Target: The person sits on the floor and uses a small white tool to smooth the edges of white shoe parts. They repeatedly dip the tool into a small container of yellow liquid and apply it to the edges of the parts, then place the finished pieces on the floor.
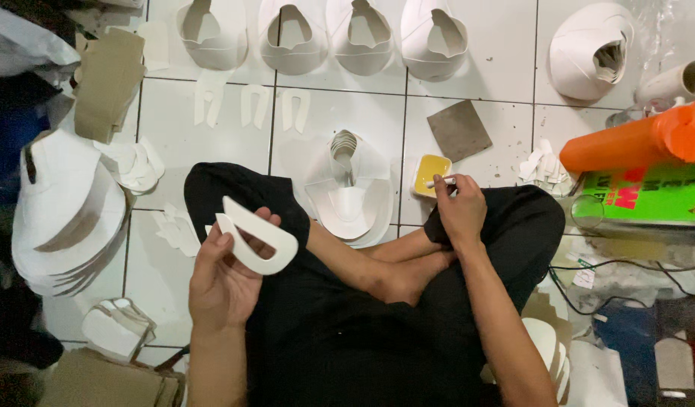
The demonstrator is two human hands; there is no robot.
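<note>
Left hand [223,283] pinches white curved cut piece [253,237] above lap. Right hand [459,211] closed on small brush [440,183] at yellow glue dish [430,173] on floor. Risk: overloaded brush drips onto trousers; loose pinch lets piece twist.

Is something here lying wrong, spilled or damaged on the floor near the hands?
Nothing is clearly spilled or broken. One oddity: the orange bottle lies on its side across a green box instead of standing. The left hand holds a white curved piece; the right hand holds a small brush over a yellow dish.
</note>
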